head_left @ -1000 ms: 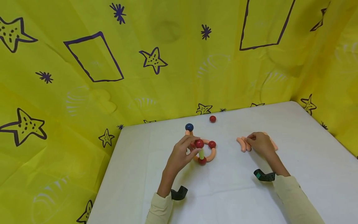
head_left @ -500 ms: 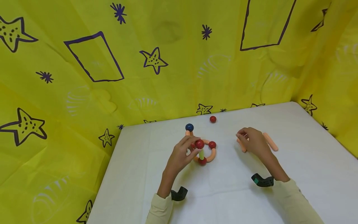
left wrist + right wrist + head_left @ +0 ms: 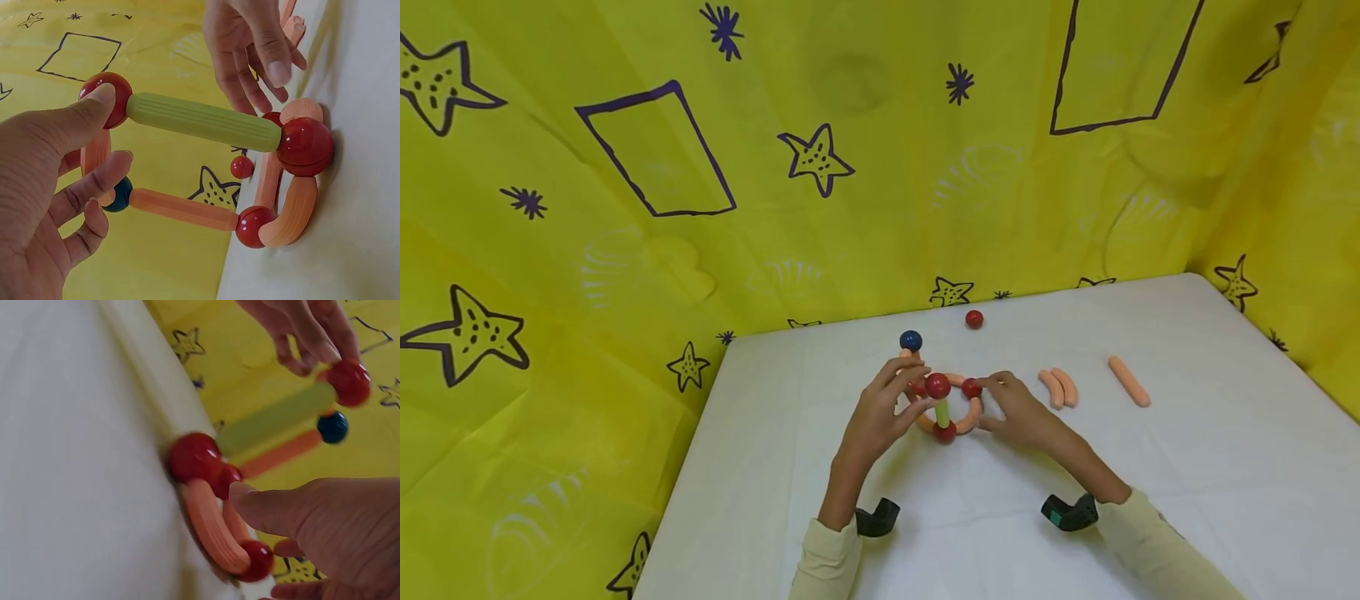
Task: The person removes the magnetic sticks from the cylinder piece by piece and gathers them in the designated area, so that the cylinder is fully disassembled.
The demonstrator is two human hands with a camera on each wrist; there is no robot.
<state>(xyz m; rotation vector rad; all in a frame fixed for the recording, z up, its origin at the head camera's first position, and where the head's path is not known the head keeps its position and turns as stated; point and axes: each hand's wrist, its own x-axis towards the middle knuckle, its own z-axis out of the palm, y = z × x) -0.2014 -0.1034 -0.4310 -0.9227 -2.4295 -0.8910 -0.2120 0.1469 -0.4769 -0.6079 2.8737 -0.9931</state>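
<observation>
Fingers [image 3: 84,122] of the left hand [image 3: 880,408] pinch the red ball [image 3: 105,99] atop the green stick [image 3: 203,122]; right of that stick, the right hand [image 3: 1018,410] spreads its fingers wide at the orange-and-red ring [image 3: 299,209]; two curved sticks [image 3: 1066,387] lie farther right.

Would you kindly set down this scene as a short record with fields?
Left hand: pinches the top red ball
Right hand: open beside the ring; contact unclear
Green stick: rises from the ring to the top red ball
Blue ball: behind the left hand, on a straight orange stick
Loose on table: two curved sticks, one straight stick, one red ball
Backdrop: yellow, with stars
</observation>
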